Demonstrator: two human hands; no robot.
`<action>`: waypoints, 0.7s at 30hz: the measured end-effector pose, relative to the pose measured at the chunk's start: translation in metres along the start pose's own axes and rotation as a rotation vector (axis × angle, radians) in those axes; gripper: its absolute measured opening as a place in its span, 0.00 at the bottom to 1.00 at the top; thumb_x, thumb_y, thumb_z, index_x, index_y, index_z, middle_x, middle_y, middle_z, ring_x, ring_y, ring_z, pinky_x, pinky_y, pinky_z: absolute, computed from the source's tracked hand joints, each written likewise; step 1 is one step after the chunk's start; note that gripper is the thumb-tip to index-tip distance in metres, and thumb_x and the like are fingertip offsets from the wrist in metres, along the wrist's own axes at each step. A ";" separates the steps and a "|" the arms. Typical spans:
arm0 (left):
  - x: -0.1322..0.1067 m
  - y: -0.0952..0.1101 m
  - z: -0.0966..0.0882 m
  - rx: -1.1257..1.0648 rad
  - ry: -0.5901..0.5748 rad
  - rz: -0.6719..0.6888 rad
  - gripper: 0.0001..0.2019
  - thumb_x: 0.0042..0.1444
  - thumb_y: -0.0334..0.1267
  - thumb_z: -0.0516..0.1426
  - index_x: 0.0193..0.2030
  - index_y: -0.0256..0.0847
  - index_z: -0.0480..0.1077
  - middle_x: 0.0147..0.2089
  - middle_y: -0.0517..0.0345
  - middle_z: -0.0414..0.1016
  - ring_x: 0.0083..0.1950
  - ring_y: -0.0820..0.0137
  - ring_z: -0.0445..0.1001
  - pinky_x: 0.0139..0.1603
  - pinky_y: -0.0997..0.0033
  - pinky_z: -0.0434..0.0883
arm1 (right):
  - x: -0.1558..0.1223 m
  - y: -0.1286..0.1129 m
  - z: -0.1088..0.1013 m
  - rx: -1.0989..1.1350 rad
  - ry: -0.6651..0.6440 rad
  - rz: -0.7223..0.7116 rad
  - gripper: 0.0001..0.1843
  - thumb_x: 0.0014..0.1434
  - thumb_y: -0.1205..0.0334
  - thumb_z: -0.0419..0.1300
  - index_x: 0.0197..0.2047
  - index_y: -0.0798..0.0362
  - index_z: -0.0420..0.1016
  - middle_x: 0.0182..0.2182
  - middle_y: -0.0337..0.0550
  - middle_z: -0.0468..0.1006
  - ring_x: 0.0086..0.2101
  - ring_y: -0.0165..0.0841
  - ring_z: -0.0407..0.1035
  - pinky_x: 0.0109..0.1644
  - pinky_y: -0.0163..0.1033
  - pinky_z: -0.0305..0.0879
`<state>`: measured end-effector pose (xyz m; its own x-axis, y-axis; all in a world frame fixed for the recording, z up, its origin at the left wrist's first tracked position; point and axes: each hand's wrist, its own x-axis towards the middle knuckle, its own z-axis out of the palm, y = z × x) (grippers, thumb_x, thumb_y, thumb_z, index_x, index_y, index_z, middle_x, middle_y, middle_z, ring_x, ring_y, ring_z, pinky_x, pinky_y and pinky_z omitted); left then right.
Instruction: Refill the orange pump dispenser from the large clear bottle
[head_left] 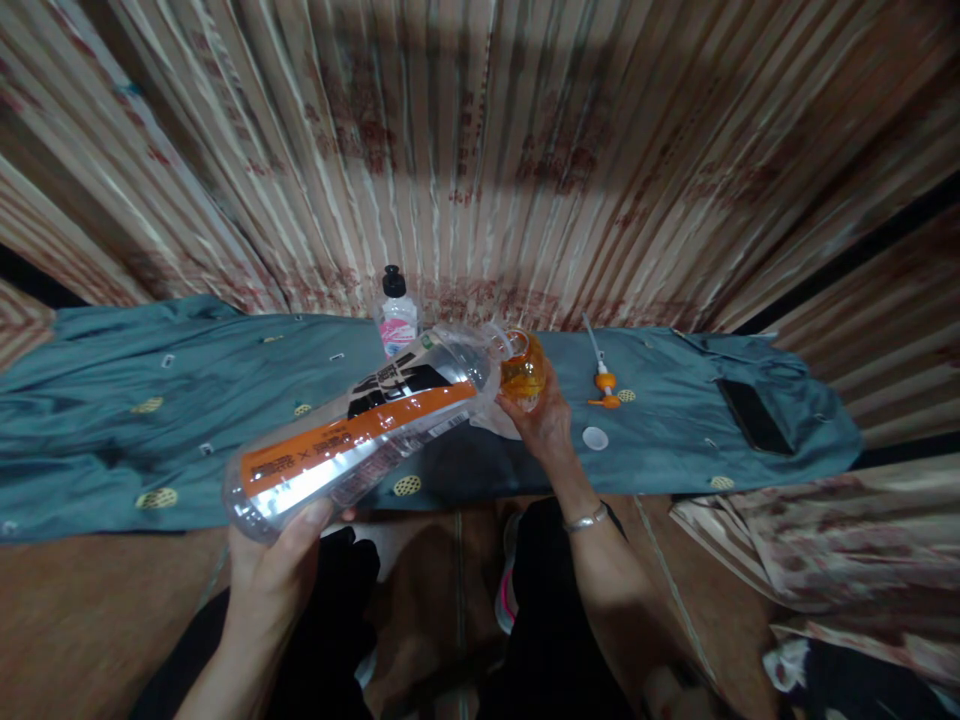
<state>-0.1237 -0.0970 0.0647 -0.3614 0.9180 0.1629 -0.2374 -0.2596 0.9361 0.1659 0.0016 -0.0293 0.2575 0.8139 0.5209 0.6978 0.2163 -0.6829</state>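
Note:
My left hand [281, 555] grips the base of a large clear plastic bottle [360, 420] with an orange, black and silver label. The bottle is tilted, its neck end pointing right. My right hand [544, 420] is wrapped round a small amber bottle [523, 372] at the large bottle's neck. Whether the two mouths touch I cannot tell. A crumpled clear plastic piece [491, 415] lies around the join. To the right, an orange pump head [605, 385] with a clear tube lies on the cloth, close to a white round cap [595, 438].
A clear bottle with a black cap and pink label [397, 315] stands behind the large bottle. A black phone [754, 416] lies at the right on the teal cloth [667, 440]. Behind hangs a pleated beige curtain [465, 150].

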 end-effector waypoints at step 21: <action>0.000 0.003 0.004 0.020 0.011 -0.001 0.24 0.34 0.45 0.78 0.40 0.42 0.82 0.33 0.54 0.85 0.23 0.66 0.76 0.18 0.71 0.76 | -0.001 0.004 0.001 0.019 -0.010 0.012 0.46 0.58 0.43 0.70 0.74 0.46 0.59 0.68 0.58 0.74 0.67 0.54 0.71 0.70 0.72 0.68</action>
<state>-0.1213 -0.0964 0.0691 -0.3714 0.9149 0.1583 -0.2202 -0.2524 0.9422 0.1678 0.0019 -0.0326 0.2584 0.8220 0.5076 0.6818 0.2170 -0.6986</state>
